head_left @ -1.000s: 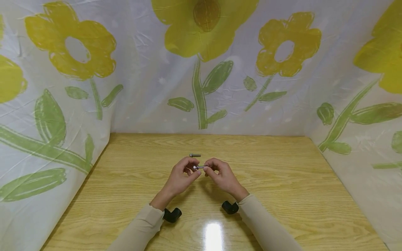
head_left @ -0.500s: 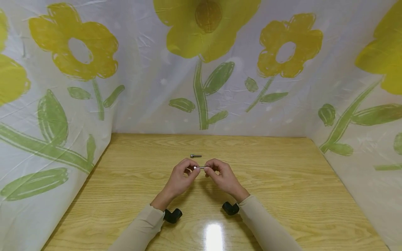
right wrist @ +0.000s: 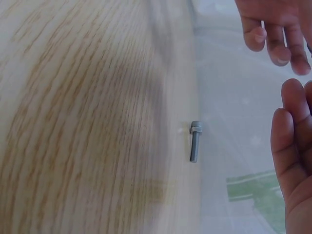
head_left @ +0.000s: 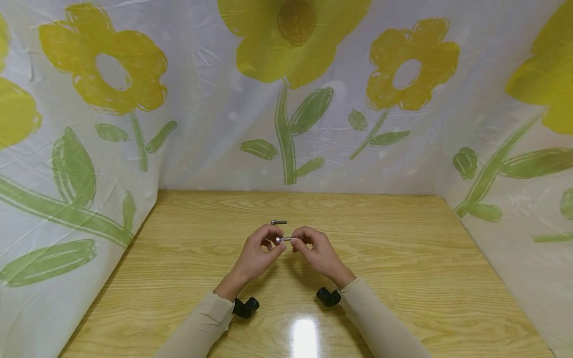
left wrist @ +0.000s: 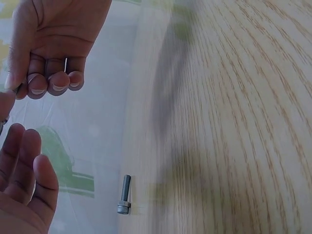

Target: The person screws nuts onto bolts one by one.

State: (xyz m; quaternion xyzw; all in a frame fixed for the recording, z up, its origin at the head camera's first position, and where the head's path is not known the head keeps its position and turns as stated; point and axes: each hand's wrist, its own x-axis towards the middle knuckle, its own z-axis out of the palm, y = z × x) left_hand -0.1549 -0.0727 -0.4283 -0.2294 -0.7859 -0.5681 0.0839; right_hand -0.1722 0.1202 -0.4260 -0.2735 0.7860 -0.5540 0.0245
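Note:
In the head view a silver bolt (head_left: 288,239) is held level above the table, its head to the left with a shiny ring-like piece beside it. My right hand (head_left: 317,248) pinches the shank's far end between thumb and index finger. Around the head, my left hand (head_left: 261,252) has its thumb and index finger slightly apart, one on each side of it. A second bolt (head_left: 279,222) lies on the table just beyond the hands. The left wrist view shows this lying bolt (left wrist: 125,195) with a collar against its head. Both wrist views cut off most of the held bolt.
The wood-grain table (head_left: 403,248) ends at a flower-printed cloth (head_left: 201,124) that hangs at the back and both sides. Black curved pieces stick out at the left wrist (head_left: 245,307) and right wrist (head_left: 328,297).
Half a second ago my left thumb and index finger closed over the bolt's head end; now they have spread and that end shows again. My right hand keeps its pinch almost unmoved.

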